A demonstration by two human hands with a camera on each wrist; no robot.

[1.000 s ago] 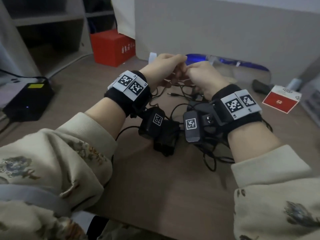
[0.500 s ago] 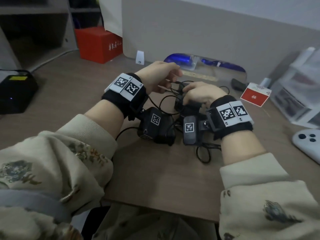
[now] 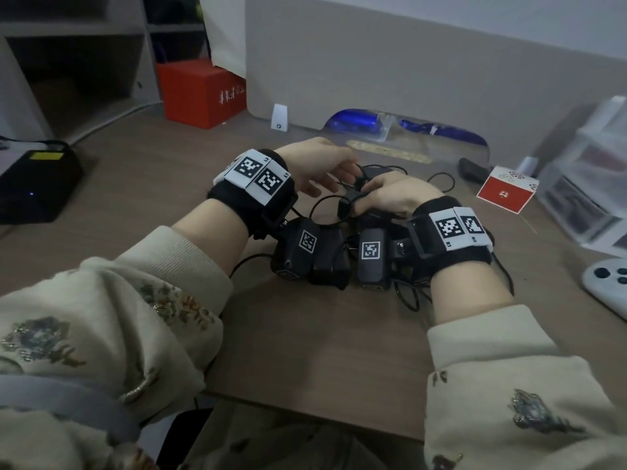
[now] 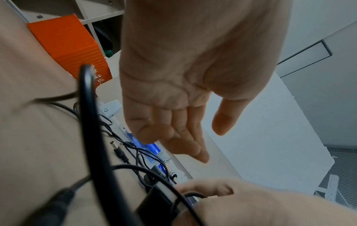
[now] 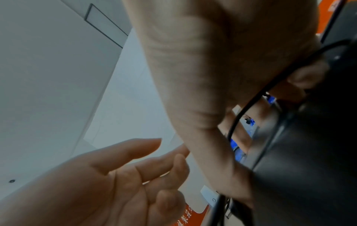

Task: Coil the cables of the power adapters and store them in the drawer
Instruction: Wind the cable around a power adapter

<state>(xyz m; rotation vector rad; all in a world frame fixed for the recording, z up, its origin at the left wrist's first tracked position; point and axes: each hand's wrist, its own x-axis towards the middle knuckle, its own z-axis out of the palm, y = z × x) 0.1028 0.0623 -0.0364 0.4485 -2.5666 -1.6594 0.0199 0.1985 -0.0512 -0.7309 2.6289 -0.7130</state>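
Adapters on desk, right hand on one, left hand free.
Nearest me a black power adapter lies on the desk between my wrists. Past it my right hand curls around a second adapter amid loose cables. My left hand hovers beside it, fingers relaxed, holding nothing. Farther back: red box, clear drawer unit at right.

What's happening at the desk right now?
A person is sorting a tangle of black cables and power adapters on the desk. The right hand grips an adapter with cable looped over it; the left hand hovers open above the cables, holding nothing. Nothing looks coiled yet.
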